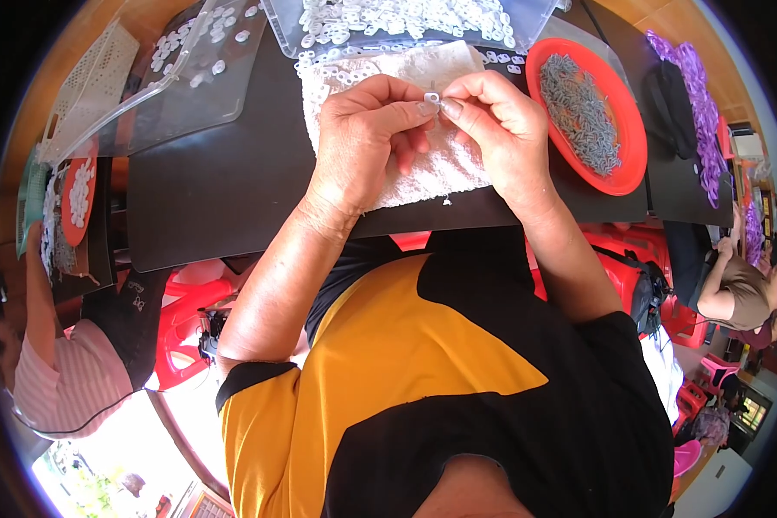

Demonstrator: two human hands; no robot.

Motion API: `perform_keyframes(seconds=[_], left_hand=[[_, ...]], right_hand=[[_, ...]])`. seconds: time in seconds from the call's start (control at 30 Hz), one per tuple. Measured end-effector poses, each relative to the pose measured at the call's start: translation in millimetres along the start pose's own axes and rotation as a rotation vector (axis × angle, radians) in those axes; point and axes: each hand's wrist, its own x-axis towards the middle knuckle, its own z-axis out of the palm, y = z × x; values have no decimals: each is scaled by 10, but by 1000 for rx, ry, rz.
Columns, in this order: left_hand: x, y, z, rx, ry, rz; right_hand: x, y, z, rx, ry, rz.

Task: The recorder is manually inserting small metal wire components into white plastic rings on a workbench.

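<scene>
A small white plastic piece (432,98) with holes in it is pinched between the thumb and fingers of my left hand (360,129). From the other side, my right hand (505,121) meets it with thumb and forefinger pressed together. Whatever those right fingertips grip is too small to make out. Both hands are over a white cloth (445,168) spread on the dark table (207,186). Beyond the cloth stands a clear plastic bin (281,22) heaped with white plastic pieces (406,19). Right of my right hand is a red oval tray (634,147) of grey screws (578,112).
At left lies a clear plastic lid (224,108) with more white pieces, near a white perforated basket (95,82). Purple shiny material (708,112) lies at far right. One person (82,363) sits at left beside another red tray (79,203); another person (738,285) sits at right.
</scene>
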Motion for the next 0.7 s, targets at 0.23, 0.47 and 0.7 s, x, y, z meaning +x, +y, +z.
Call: perform_keyframes(seconds=[0.23, 0.47, 0.7], left_hand=[[-9, 11, 26, -35, 21, 7], [-9, -15, 20, -10, 22, 22], [-25, -5, 33, 115, 21, 27]], right_hand=[[-9, 18, 1, 11, 7, -62], [-16, -23, 12, 46, 16, -38], [-18, -16, 3, 7, 19, -63]])
